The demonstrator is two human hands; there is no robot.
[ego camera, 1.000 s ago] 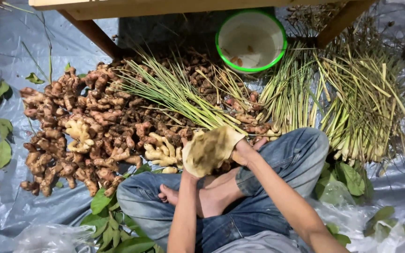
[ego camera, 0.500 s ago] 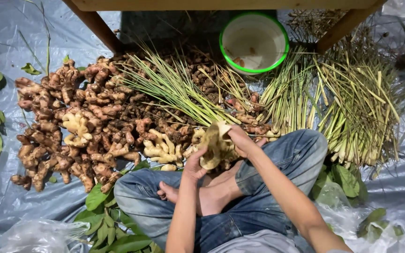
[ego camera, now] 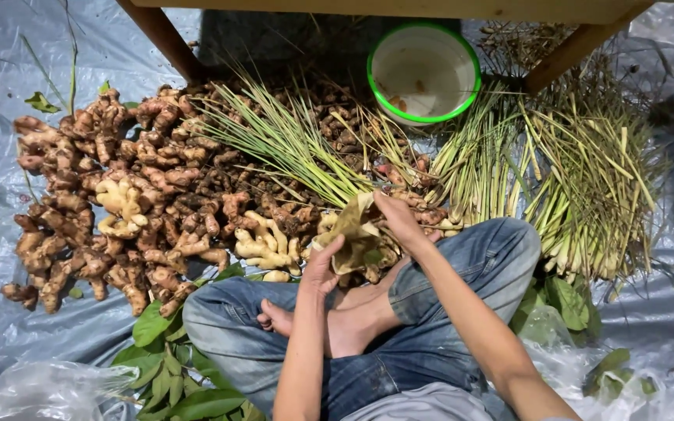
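We sit cross-legged on the grey plastic sheet (ego camera: 649,327) that covers the floor, bare feet tucked in, and both hands work in front of the knees on one crumpled tan piece, most likely a dry leaf or husk wrapper (ego camera: 352,230); we cannot tell which. Our left hand (ego camera: 323,269) cups it from below, fingers curled shut against its lower edge, while our right hand (ego camera: 399,222) presses down on its top, fingers closed on the fold, so the piece is pinched between the two and held just above the near edge of the roots. The sitting position seems to keep everything within arm's reach: the heap of ginger rhizomes (ego camera: 118,203) spreads to our left, too many to count, with a darker heap of smaller roots (ego camera: 337,129) behind it. One loose bundle of lemongrass stalks (ego camera: 290,144) lies slanted across the roots, and a second, larger spread of them (ego camera: 579,179) fans out to the right. One white bowl with a green rim (ego camera: 424,72) stands beyond, between the two legs of a wooden bench (ego camera: 399,9). Green leaves (ego camera: 173,374) lie by our left knee, beside one clear plastic bag (ego camera: 48,390).
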